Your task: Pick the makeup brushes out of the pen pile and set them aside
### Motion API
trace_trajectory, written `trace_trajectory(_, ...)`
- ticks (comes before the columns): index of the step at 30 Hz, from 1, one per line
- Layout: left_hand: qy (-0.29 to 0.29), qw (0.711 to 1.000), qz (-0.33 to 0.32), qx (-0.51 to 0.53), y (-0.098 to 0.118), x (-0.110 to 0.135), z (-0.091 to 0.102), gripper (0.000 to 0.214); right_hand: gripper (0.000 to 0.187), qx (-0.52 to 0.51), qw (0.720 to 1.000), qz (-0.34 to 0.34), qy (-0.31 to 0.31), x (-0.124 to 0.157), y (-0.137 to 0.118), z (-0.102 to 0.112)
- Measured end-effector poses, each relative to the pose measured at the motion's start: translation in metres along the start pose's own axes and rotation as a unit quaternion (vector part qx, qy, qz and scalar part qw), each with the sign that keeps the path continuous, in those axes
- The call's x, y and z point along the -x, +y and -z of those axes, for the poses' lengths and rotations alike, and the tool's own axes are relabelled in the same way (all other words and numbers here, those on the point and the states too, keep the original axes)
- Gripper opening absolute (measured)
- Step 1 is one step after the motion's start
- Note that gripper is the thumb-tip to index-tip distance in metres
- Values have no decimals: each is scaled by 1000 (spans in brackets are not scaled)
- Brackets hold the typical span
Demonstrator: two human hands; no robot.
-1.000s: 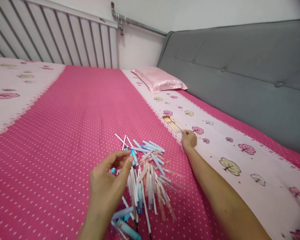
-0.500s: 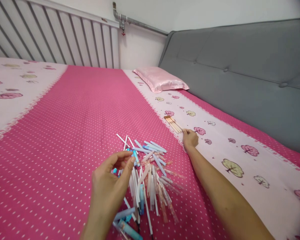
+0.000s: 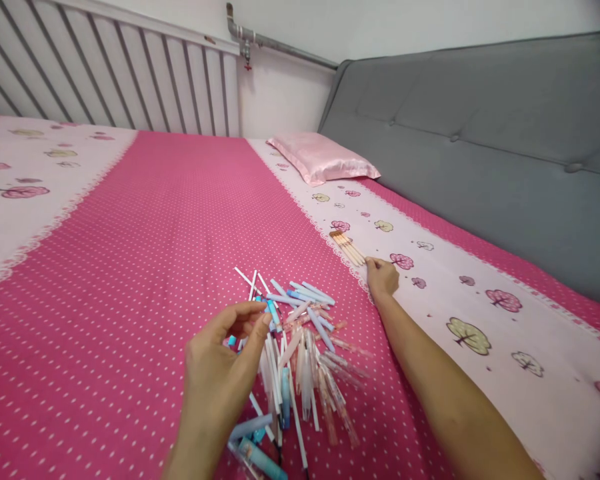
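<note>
A loose heap of pens (image 3: 295, 347), white, blue and clear pink, lies on the pink dotted bedsheet (image 3: 145, 253). My left hand (image 3: 220, 373) hovers at the heap's left edge, fingers curled with thumb and fingertips close together near a blue-tipped pen; nothing is clearly held in it. My right hand (image 3: 383, 277) reaches far forward, fingers closed at the near ends of a small row of orange-tipped pens (image 3: 347, 248) laid side by side on the pale flowered strip of the sheet.
A pink satin pillow (image 3: 323, 157) lies at the head of the bed against a grey padded headboard (image 3: 480, 147). White slatted railing (image 3: 110, 73) and a metal pipe (image 3: 275, 43) run along the far wall.
Both hands have hardly moved. The view has shifted slightly, so the pens and hands sit a little further right in the frame.
</note>
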State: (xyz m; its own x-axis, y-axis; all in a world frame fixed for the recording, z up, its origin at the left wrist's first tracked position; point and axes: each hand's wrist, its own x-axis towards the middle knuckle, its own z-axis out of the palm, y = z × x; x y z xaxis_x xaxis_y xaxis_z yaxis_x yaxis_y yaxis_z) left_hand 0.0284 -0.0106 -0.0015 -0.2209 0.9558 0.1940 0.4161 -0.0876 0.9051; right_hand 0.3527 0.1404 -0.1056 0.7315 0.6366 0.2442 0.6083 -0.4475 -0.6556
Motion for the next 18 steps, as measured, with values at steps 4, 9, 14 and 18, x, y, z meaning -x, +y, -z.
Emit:
trace_trajectory(4,3,1000,5,-5,1,0,1,28,33,0,1000,9,-1,0,1,0)
trace_trajectory(9,1,1000,8,0,3,-1,2,29,35,-4,1000,17,2,0,2,-1)
trace_trajectory(14,2,1000,17,5,5,-2,1,30,33,-19,999,26,12,0,4,-2)
trace_trajectory(18,5,1000,22,-2,1,-3,5,33,34,-42,998,26,34,0,6,-4)
